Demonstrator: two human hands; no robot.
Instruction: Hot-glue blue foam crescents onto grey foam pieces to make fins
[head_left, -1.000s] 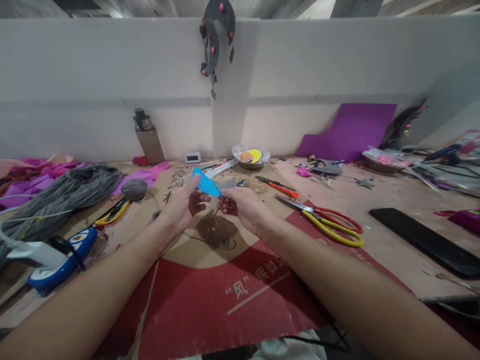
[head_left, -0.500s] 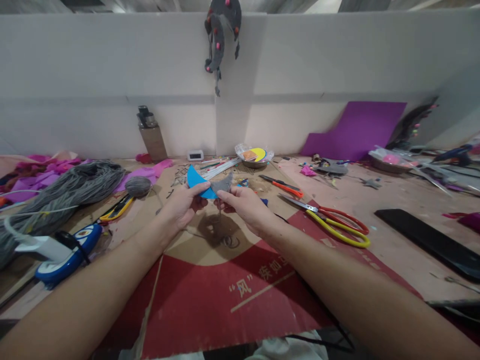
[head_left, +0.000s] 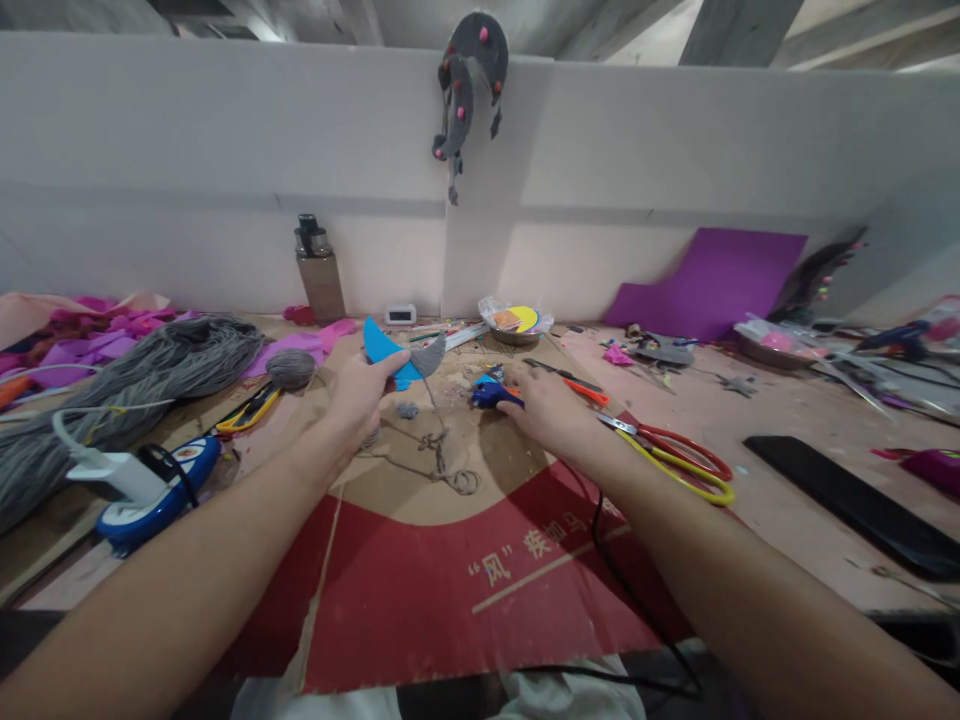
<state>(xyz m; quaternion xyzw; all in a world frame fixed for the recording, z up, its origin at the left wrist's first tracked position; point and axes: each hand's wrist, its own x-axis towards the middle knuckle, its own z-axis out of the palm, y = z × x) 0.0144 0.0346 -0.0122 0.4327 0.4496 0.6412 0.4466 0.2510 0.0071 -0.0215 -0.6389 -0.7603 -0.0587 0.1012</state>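
Observation:
My left hand (head_left: 358,398) pinches a blue crescent-shaped piece (head_left: 381,344) above the cardboard; one end of it is covered in grey yarn (head_left: 430,355). From that end a loose strand of yarn (head_left: 437,455) hangs down and curls on the board. My right hand (head_left: 553,412) is closed around a blue glue gun (head_left: 491,395), its front pointing left. The palm hides the rest of the tool, and a black cord (head_left: 611,560) trails below the forearm. A small grey tuft (head_left: 407,410) lies between the hands.
Red-and-yellow scissors (head_left: 675,462) and orange-handled scissors (head_left: 581,388) lie to the right, near a black phone-like slab (head_left: 847,500). At left are a grey yarn skein (head_left: 180,365), a yarn ball (head_left: 291,368), a yellow cutter (head_left: 251,408) and a blue power strip (head_left: 161,495).
My right hand has let go of the crescent piece and moved right onto the glue gun. The left hand keeps the crescent, now slightly further left. The view has tilted up a little.

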